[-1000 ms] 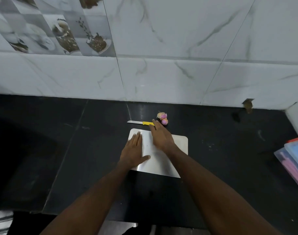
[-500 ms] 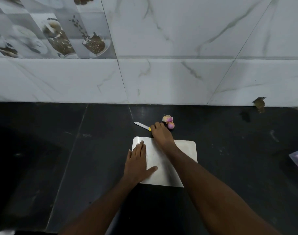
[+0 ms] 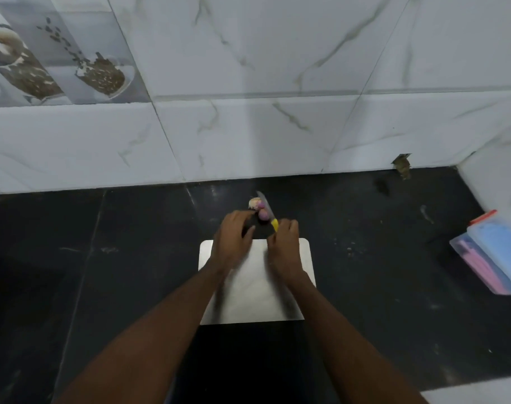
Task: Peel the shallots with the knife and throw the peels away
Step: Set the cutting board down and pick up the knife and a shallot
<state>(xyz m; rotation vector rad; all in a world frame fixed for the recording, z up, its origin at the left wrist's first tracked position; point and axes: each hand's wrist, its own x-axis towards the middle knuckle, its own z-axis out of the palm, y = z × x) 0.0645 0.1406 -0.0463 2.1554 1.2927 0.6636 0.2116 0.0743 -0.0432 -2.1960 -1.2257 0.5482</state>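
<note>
Black stone makes up the surface, and on it a pale cutting board lies under both forearms. Starting at the left, the left hand reaches past the board's far edge, fingers loosely curled and holding nothing, its fingertips just short of the shallots. These sit as a small pinkish cluster on the bare surface beyond the board, toward the tiled wall, slightly left of the midline between the hands, so the left hand is the nearer one. Next, the right hand is clenched on the yellow handle of the knife, whose blade runs away and leftward, its tip above the shallots. Nothing stands between the hands and the shallots. Far right, a plastic container sits well apart
</note>
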